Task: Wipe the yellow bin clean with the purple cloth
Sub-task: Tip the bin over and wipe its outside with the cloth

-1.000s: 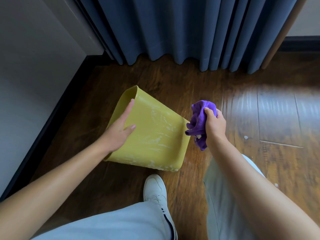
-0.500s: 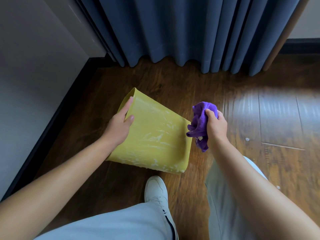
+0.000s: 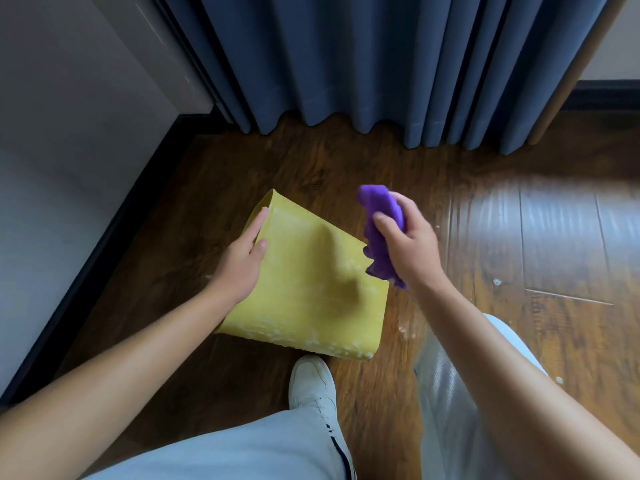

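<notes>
The yellow bin [image 3: 304, 289] lies tipped on the wooden floor, a broad side facing up with whitish smears, thickest along its near edge. My left hand [image 3: 242, 258] grips its left edge, thumb on the top face and fingers over the side. My right hand [image 3: 407, 244] holds the bunched purple cloth [image 3: 381, 230] just above the bin's right corner; the cloth hangs down beside that corner. I cannot tell if the cloth touches the bin. The bin's opening is hidden.
Blue curtains [image 3: 381, 64] hang at the back. A grey wall with a dark skirting board [image 3: 104, 237] runs along the left. My white shoe [image 3: 313, 382] stands just below the bin. White specks [image 3: 497, 282] dot the floor to the right.
My right hand has risen and moved left with the cloth, now above the bin's right corner. My left hand has shifted its hold slightly up the bin's left edge.
</notes>
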Motion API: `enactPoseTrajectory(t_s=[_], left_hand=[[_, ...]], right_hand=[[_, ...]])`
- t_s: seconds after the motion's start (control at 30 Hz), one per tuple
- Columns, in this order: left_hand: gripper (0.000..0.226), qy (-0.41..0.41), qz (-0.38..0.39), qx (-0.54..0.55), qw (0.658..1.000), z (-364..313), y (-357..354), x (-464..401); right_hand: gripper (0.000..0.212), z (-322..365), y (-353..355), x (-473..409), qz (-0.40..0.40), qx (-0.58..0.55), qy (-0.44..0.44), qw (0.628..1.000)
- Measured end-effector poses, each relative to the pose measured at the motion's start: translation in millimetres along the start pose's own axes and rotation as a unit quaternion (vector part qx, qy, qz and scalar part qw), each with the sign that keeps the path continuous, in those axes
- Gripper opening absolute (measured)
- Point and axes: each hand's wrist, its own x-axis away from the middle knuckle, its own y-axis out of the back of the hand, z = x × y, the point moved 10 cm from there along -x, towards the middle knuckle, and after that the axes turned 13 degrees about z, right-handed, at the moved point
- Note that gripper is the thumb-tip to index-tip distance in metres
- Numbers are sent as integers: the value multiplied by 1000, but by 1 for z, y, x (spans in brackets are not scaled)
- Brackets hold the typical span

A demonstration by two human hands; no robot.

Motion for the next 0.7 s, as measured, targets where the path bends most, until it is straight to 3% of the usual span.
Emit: enactPoseTrajectory(t_s=[0.13,0.2,0.4,0.53,0.7], left_hand=[[54,-22,-19,8,1000,-2,1,-4],[54,-23,-25,2,999,-1,3,-5],[53,-47,-100,-75,991,-6,6,14],[53,-26,-109,-99,989,8,12,15],[53,-14,-111,-75,991,11,16,19]], right_hand=[[43,66,-70,-20,68,194,155,966],[48,77,-111,-31,92,244,185,948],[54,34,-170,-49,127,316,134,931],[54,8,-162,-49,107,321,117,934],[53,-52,-118,-60,83,326,26,941]])
